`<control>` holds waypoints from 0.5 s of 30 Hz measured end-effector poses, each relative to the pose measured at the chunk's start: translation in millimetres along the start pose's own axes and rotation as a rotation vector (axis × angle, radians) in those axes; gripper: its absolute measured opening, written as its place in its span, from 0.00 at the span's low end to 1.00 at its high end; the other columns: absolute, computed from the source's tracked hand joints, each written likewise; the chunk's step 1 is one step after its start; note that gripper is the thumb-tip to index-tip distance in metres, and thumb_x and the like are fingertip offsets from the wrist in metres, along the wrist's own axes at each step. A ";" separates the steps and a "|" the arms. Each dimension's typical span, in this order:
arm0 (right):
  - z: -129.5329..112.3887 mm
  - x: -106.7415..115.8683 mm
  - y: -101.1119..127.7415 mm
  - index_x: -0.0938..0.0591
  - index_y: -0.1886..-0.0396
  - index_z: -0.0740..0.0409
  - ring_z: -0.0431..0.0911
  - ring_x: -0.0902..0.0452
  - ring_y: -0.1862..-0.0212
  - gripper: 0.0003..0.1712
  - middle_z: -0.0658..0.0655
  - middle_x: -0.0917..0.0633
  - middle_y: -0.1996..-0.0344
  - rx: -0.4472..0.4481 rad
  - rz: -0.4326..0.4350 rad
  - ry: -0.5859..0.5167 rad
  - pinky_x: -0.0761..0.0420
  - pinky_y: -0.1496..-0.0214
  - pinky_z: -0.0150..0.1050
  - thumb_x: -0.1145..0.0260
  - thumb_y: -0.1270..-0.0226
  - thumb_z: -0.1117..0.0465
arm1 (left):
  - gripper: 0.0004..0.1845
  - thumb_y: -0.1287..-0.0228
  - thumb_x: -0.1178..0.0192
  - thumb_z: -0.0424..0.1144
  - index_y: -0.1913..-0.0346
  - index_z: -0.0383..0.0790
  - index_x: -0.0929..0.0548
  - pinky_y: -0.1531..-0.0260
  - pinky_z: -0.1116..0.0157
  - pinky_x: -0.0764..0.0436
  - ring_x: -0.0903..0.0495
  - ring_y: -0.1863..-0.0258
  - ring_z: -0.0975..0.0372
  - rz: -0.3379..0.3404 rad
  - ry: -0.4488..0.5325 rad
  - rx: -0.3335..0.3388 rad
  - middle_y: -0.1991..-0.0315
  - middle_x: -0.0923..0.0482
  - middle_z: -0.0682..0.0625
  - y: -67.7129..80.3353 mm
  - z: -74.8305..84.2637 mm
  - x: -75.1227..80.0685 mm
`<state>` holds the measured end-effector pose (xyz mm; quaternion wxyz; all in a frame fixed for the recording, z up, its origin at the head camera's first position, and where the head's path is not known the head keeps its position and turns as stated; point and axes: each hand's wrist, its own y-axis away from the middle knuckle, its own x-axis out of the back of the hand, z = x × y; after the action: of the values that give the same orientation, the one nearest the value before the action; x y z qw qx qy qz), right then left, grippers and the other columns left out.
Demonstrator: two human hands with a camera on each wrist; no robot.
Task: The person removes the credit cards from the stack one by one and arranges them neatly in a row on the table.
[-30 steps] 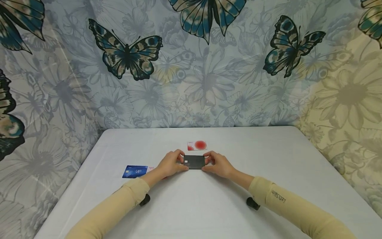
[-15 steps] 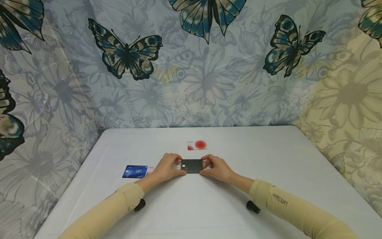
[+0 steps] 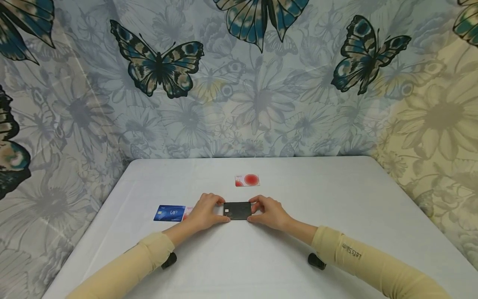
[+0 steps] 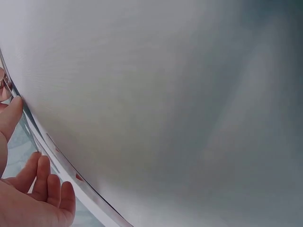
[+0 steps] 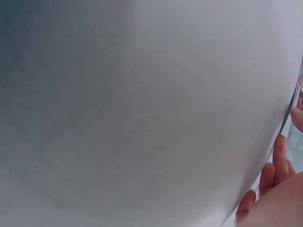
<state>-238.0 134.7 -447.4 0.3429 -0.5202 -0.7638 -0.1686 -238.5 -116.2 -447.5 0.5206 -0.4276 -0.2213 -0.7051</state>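
A black bank card (image 3: 237,211) with a small pale chip is held level between both hands, close over the white table, in the head view. My left hand (image 3: 204,212) pinches its left end between thumb and fingers. At the opposite end, my right hand (image 3: 270,212) pinches the card the same way. Both wrist views show the card nearly edge-on, with the left hand's fingers (image 4: 42,184) and the right hand's fingers (image 5: 280,156) at its ends.
A blue VIP card (image 3: 169,213) lies left of my left hand, beside a partly hidden pink-and-white card (image 3: 188,211). Farther back lies a white card with a red circle (image 3: 247,180). The white table (image 3: 317,182) meets a butterfly-patterned backdrop (image 3: 257,104).
Both hands have drawn the black card toward me and slightly left, away from the red-circle card. Both pinches stay in place; the other cards have not moved.
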 end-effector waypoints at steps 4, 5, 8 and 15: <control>-3.0 -2.4 -0.7 0.21 0.47 0.61 0.44 0.33 0.66 0.28 0.46 0.16 0.69 0.007 -0.006 0.012 0.37 0.59 0.41 0.22 0.48 0.58 | 0.29 0.53 0.23 0.49 0.50 0.38 0.19 0.49 0.55 0.29 0.32 0.51 0.54 0.004 0.009 -0.001 0.57 0.25 0.49 4.9 -2.6 1.6; -3.6 -3.2 -0.9 0.21 0.48 0.60 0.43 0.33 0.66 0.28 0.45 0.16 0.69 0.007 -0.006 0.020 0.38 0.58 0.42 0.22 0.48 0.58 | 0.29 0.54 0.23 0.48 0.50 0.38 0.19 0.49 0.55 0.29 0.32 0.51 0.54 0.007 0.012 -0.004 0.57 0.25 0.49 6.2 -3.3 2.1; -5.9 -5.7 -1.8 0.21 0.48 0.59 0.43 0.33 0.66 0.28 0.44 0.17 0.70 0.004 -0.013 0.029 0.38 0.56 0.45 0.22 0.48 0.57 | 0.28 0.54 0.22 0.48 0.51 0.39 0.19 0.51 0.55 0.29 0.32 0.51 0.54 0.018 0.013 -0.005 0.57 0.25 0.50 10.3 -5.4 4.2; -11.7 -13.3 -4.5 0.20 0.49 0.56 0.42 0.34 0.65 0.27 0.42 0.18 0.72 -0.002 -0.022 0.047 0.39 0.51 0.54 0.22 0.48 0.55 | 0.29 0.54 0.23 0.50 0.50 0.41 0.18 0.50 0.56 0.28 0.33 0.50 0.55 0.005 -0.001 0.024 0.56 0.25 0.52 16.6 -10.8 9.0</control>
<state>-235.0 116.7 -448.0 0.3585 -0.5079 -0.7610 -0.1855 -228.1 -135.2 -448.0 0.5273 -0.4221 -0.2291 -0.7009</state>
